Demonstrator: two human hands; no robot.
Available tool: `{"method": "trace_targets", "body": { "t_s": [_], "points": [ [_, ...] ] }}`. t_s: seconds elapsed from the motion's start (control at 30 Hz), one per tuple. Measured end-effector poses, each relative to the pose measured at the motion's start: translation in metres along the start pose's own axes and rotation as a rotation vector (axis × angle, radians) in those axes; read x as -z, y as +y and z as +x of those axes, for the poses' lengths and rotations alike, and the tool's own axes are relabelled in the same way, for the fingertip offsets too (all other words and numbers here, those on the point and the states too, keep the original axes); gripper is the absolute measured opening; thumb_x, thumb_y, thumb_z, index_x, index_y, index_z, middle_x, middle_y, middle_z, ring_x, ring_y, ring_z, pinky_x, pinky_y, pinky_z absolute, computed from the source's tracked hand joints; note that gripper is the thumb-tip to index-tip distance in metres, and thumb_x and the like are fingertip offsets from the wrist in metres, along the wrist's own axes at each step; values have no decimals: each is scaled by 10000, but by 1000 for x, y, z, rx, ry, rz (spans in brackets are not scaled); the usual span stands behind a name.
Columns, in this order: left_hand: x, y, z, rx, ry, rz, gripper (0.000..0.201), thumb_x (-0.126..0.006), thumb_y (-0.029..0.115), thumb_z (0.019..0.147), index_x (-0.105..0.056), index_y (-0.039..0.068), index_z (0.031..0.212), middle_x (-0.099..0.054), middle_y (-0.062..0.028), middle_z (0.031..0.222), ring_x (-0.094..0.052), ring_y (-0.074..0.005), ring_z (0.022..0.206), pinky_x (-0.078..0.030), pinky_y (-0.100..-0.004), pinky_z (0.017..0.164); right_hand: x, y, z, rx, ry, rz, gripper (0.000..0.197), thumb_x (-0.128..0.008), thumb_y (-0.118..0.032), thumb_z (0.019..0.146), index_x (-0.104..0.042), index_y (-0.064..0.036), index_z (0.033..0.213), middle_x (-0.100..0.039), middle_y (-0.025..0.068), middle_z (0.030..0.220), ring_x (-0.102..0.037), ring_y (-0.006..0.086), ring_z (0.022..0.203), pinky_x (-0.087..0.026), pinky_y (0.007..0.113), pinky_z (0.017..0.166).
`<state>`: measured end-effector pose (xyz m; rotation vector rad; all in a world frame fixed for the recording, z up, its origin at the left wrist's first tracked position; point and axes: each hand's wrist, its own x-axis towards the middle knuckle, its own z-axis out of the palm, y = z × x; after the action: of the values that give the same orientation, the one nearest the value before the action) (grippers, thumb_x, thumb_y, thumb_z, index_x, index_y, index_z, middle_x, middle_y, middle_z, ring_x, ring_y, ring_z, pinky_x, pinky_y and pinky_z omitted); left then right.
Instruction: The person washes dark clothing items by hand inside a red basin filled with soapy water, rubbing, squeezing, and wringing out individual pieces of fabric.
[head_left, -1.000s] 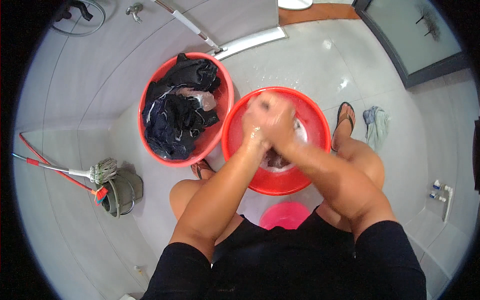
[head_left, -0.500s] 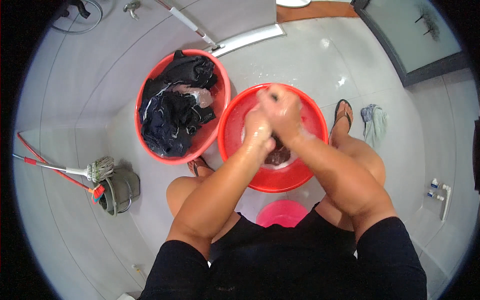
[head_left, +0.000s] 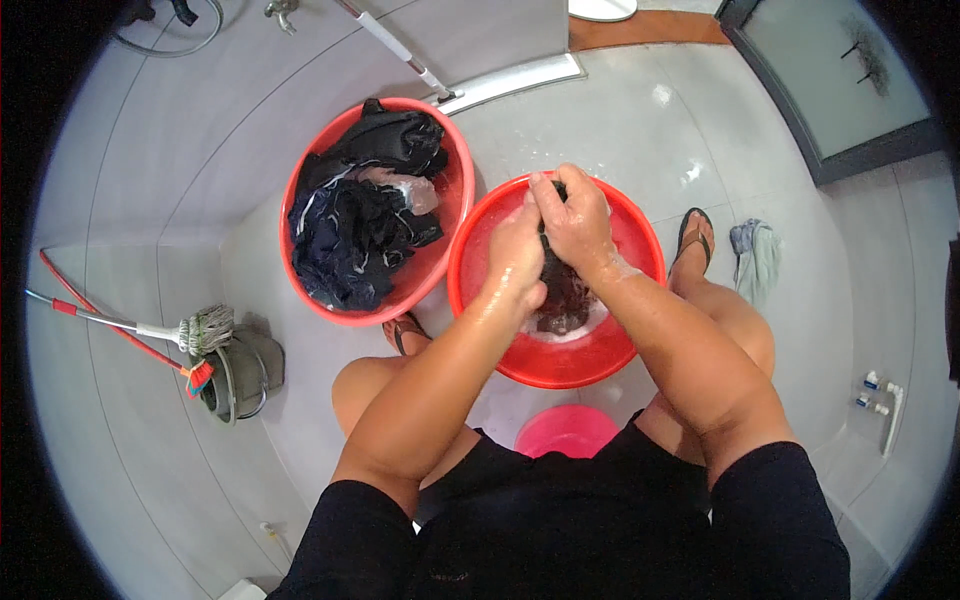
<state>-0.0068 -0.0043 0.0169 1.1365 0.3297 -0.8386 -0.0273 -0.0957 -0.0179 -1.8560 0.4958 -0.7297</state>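
A dark wet cloth hangs from both my hands into a red basin with suds around its lower part. My left hand is closed on the cloth, its wrist wet. Beside it, my right hand grips the cloth's upper end with curled fingers, and the two hands nearly touch. What kind of garment the cloth is, I cannot tell. Left of the basin, a wider pinkish-red tub holds a heap of dark wet clothes with a pale clear piece lying on top.
A small pink basin sits between my legs. A grey mop bucket with a mop and a red brush stands by the left wall. A pale rag lies near my right foot. A glass-panelled door is at the far right.
My hands were blurred in motion, pressed together over the cloth. Now they are steadier, slightly apart, and more of the dark cloth shows between and below them. The view has shifted slightly.
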Motion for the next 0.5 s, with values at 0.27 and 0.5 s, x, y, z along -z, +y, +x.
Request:
{"method": "trace_targets", "body": {
  "t_s": [0.27,0.5],
  "points": [
    [52,43,10,-371,-230,55,781,-687,96,958,-209,-72,1553,-638,-147,1215,-650,-192,1037,-512,-300,943,53,-31,25,-547,-743,23,396,-733,-343,929,-690,12,1099,-690,48,954,-623,109,870,-507,281,803],
    [44,24,18,-214,-14,-116,301,-626,246,1017,-638,9,1202,-684,-60,973,-653,-150,837,-541,-299,746,-1,-49,-31,-125,-213,513,152,-703,-141,925,-676,-15,1004,-670,30,916,-625,139,844,-505,281,803]
  ]
}}
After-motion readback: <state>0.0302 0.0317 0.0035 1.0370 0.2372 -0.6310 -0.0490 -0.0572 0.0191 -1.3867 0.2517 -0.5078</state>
